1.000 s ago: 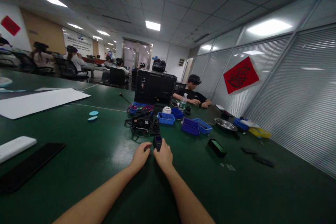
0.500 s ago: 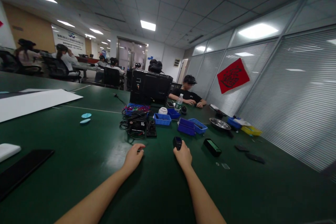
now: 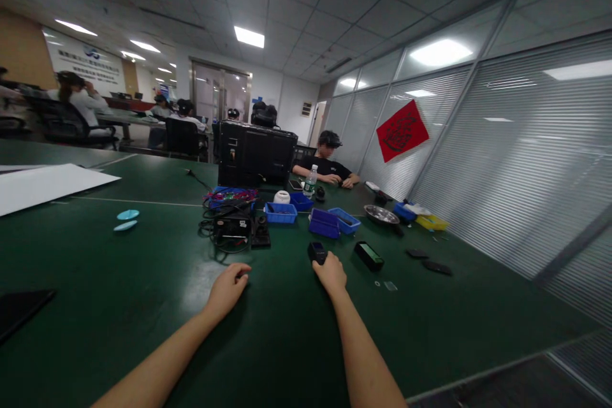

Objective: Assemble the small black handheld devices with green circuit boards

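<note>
My right hand [image 3: 331, 272] is closed round the near end of a small black boxy device [image 3: 317, 252] with a dark top face. The device is at the table surface, its far end showing past my fingers. To the left, my left hand [image 3: 228, 289] rests on the green table [image 3: 282, 331] with loosely curled fingers and a small gap at the thumb; I see nothing in it. A black case with a green top [image 3: 369, 256] lies to the right of my right hand. Near it are a small white ring [image 3: 377, 284] and a clear plastic piece [image 3: 391, 286].
Ahead are blue trays [image 3: 280, 213], a baseball [image 3: 282, 197], a water bottle [image 3: 310, 182] and a black power unit with cables [image 3: 232, 229]. A monitor [image 3: 258, 153] stands behind them. A metal bowl [image 3: 381, 214] is right; a person [image 3: 329, 162] sits across the table.
The view has swung to the right, so most things sit further left in the picture. My right hand still holds the black device, which now appears turned slightly left.
</note>
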Tool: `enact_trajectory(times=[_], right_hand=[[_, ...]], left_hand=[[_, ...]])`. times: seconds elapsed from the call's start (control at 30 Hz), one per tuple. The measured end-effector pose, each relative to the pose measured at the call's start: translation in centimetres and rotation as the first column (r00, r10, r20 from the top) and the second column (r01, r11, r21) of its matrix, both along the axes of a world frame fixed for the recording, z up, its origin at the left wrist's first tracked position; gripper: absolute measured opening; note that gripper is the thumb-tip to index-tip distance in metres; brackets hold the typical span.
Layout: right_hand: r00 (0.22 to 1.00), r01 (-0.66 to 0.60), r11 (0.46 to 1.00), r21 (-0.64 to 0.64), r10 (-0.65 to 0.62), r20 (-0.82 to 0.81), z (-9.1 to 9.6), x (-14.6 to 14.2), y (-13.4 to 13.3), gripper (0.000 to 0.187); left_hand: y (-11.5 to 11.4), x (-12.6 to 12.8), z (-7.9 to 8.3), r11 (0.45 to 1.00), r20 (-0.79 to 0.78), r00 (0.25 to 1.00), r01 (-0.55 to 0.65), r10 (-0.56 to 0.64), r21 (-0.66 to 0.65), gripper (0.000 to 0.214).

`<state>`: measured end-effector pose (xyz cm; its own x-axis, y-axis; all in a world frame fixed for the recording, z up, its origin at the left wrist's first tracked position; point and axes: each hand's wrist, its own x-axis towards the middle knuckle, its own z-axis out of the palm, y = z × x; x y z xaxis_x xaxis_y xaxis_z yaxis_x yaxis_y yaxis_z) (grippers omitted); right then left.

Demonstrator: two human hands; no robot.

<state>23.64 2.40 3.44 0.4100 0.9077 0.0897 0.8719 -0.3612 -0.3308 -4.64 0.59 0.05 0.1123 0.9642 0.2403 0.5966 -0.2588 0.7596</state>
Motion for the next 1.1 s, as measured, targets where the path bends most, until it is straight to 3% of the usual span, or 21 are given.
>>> enact_trajectory(times=[0.2,0.3,0.4,0.5,0.57,0.67,0.77,0.83,0.9,0.97,1.03,1.1], right_hand=[[0.999,0.031,0.999,0.011,-0.031,-0.03,0.3,0.1,-0.1,0.046],[0.996,0.083,0.987,0.138,-0.077,-0.054,1.0,0.2,-0.5,0.046],[0.994,0.107,0.901,0.421,-0.096,-0.047,2.1,0.0,-1.3,0.046],[0.983,0.046,0.791,0.61,0.073,-0.169,2.5,-0.8,-1.8,0.049],[0.873,0.021,0.802,0.597,0.276,-0.402,2.1,-1.7,-1.6,0.049],[0.479,0.012,0.879,0.476,0.413,-0.775,0.7,-3.3,-0.8,0.04],[0.116,-0.032,0.955,0.294,0.296,-0.948,-0.5,-4.2,-0.2,0.029],[-0.017,-0.115,0.98,0.164,0.163,-0.987,-0.7,-4.3,-0.2,0.031],[-0.074,-0.21,0.975,0.078,0.064,-0.995,-0.6,-4.3,-0.5,0.036],[-0.077,-0.292,0.955,0.046,0.025,-0.997,-0.6,-4.2,-0.7,0.038],[-0.018,-0.345,0.938,0.043,0.039,-0.999,-0.8,-4.4,-0.9,0.034],[0.117,-0.378,0.925,0.025,0.075,-0.99,-1.3,-4.5,-0.8,0.027]], left_hand=[[-0.3,0.0,0.3,1.0,-0.014,1.0,0.001,-0.001,-0.003,0.027],[-0.4,0.0,0.5,1.0,-0.024,1.0,0.002,-0.002,-0.007,0.027],[-0.4,0.0,0.8,1.0,-0.036,0.999,-0.003,0.003,-0.018,0.027],[-0.5,0.1,0.9,1.0,-0.045,0.999,-0.01,0.009,-0.028,0.027],[-0.6,0.2,0.9,0.999,-0.049,0.999,-0.013,0.011,-0.03,0.027],[-0.6,0.3,0.9,0.999,-0.051,0.999,-0.017,0.015,-0.033,0.026],[-0.6,0.3,0.7,0.999,-0.05,0.999,-0.016,0.014,-0.037,0.026],[-0.4,0.2,0.5,1.0,-0.051,0.999,-0.008,0.007,-0.022,0.026],[-0.3,0.2,0.3,1.0,-0.053,0.999,0.002,-0.002,0.002,0.026],[-0.3,0.2,0.2,1.0,-0.054,0.998,0.012,-0.011,0.023,0.027],[-0.2,0.2,0.1,0.999,-0.052,0.999,0.012,-0.011,0.033,0.026],[-0.2,0.2,0.0,0.999,-0.048,0.999,0.008,-0.007,0.034,0.026]])
